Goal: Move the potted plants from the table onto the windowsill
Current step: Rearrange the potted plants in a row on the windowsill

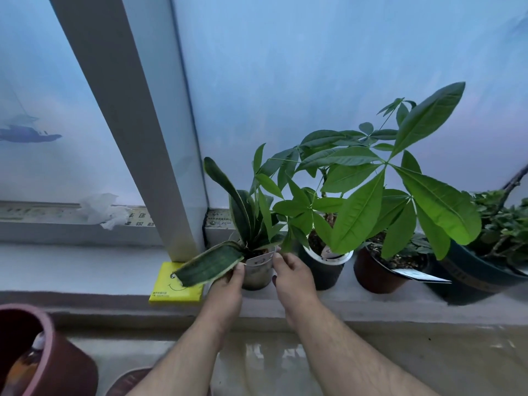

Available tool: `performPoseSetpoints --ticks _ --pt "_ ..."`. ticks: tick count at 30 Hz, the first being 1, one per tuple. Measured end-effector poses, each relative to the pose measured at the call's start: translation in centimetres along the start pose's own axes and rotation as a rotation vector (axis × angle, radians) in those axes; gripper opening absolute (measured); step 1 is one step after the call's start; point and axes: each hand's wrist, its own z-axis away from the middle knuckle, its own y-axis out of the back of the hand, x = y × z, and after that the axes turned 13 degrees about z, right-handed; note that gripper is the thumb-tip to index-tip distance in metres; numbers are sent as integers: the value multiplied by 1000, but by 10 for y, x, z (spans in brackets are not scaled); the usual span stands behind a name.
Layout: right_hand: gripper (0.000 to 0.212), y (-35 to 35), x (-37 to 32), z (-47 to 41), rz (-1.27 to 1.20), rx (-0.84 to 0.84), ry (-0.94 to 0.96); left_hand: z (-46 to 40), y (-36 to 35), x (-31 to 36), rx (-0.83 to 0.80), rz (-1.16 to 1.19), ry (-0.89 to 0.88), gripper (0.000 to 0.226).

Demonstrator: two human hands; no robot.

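Fingers (238, 271) of both hands clasp the snake-plant pot (257, 274) on the windowsill (85, 270).

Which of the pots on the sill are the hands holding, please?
The leftmost pot, with the stiff dark snake plant, next to the yellow pad. Left hand and right hand flank it; the others stand untouched.

Dim, cool blue daylight enters through the frosted window glass (314, 67) I face; no hard shadows fall. The money tree leaves (357, 212) glow bright green, backlit. Faint glare streaks the wet floor (271, 355). Wide-angle distortion bends the window frame (137, 124) and softens the corners.
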Motion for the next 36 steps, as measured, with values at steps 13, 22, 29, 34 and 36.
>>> performPoseSetpoints --ticks 13,22,29,34,36 --pt "23 1 -10 8 23 65 48 -13 -9 0 24 127 -110 63" --pt "7 18 -8 44 475 124 178 51 -8 36 108 124 66 18" --pt "30 16 -44 44 1095 99 638 68 5 76 200 -190 -288 16" --pt "24 12 -54 27 1311 104 674 63 12 80 94 -434 -289 26" --pt "21 11 -54 21 1383 135 668 61 15 77 88 -484 -276 26"
